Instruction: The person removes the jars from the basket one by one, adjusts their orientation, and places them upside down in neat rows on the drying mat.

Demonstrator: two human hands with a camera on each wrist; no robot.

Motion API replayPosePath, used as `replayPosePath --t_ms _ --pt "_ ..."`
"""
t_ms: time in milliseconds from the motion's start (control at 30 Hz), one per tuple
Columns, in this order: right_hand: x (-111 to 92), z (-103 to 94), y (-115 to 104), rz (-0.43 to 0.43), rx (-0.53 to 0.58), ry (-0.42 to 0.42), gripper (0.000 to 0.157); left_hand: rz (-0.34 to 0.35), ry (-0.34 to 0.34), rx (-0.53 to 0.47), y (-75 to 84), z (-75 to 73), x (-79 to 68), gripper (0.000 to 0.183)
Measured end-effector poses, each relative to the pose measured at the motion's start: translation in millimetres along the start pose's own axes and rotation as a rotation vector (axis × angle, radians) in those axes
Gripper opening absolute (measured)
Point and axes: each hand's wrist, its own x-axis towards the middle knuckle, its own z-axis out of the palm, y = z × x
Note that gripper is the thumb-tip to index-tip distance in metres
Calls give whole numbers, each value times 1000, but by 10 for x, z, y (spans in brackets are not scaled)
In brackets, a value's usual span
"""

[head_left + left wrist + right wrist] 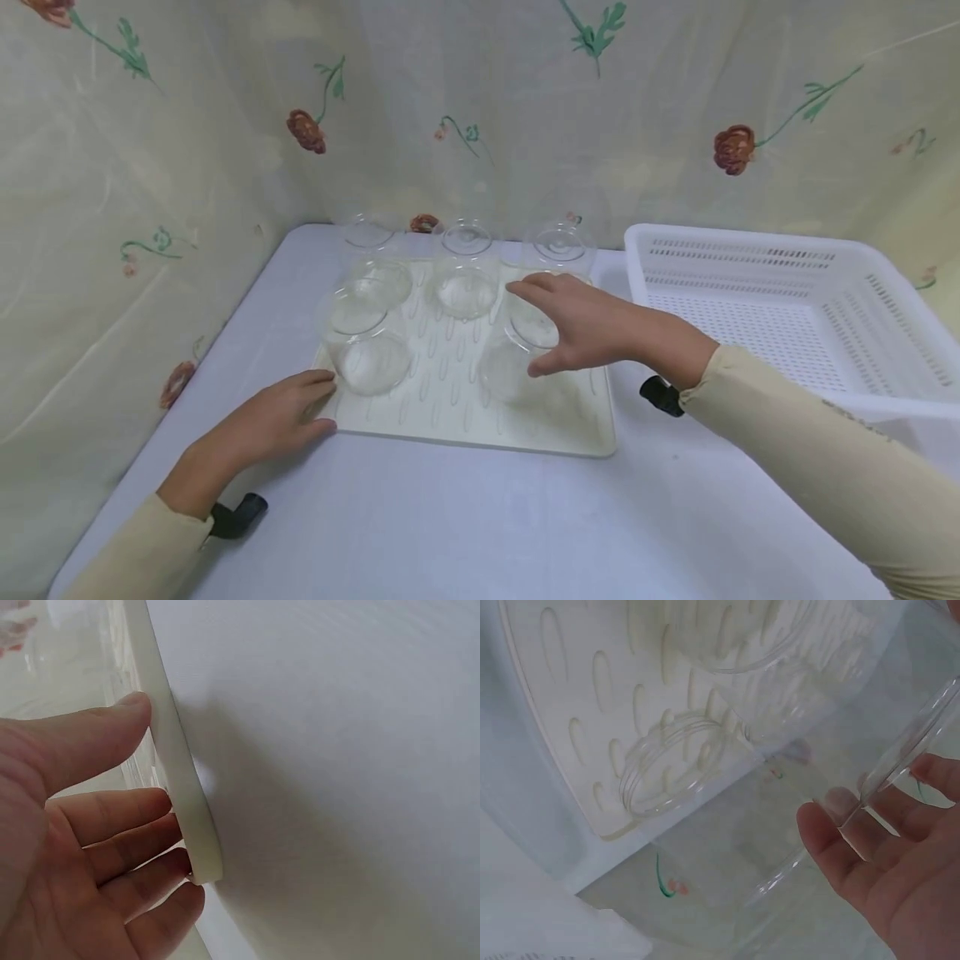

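Observation:
Several clear cups stand on a cream ridged mat point(457, 421). My right hand point(592, 321) reaches over the front-right cup point(504, 373), its thumb in front and its fingers curved round the far side. In the right wrist view, fingertips of the right hand point(900, 847) lie right against this cup's clear edge point(900, 750). My left hand point(273, 417) rests at the mat's front-left corner. Its thumb point(112, 731) and relaxed fingertips touch the mat's edge point(184, 780) in the left wrist view. Close by stands the front-left cup point(372, 362).
A white perforated plastic basket point(757, 250) stands on the right. Along the mat's back stand three clear cups, the middle one point(467, 271) among them. A white cloth point(450, 517) covers the table, and a flowered curtain point(480, 108) hangs behind and at the sides.

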Motion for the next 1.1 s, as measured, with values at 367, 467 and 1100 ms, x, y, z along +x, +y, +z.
replayPosePath --t_ms 367,467,1100 --pt "81 6 21 4 3 -1 93 -55 -13 -20 52 -25 21 56" --pt "109 26 20 7 19 7 93 -63 -11 -18 67 -30 28 56" --pt "-92 266 10 -46 -2 221 104 -56 -22 -40 40 17 19 58"
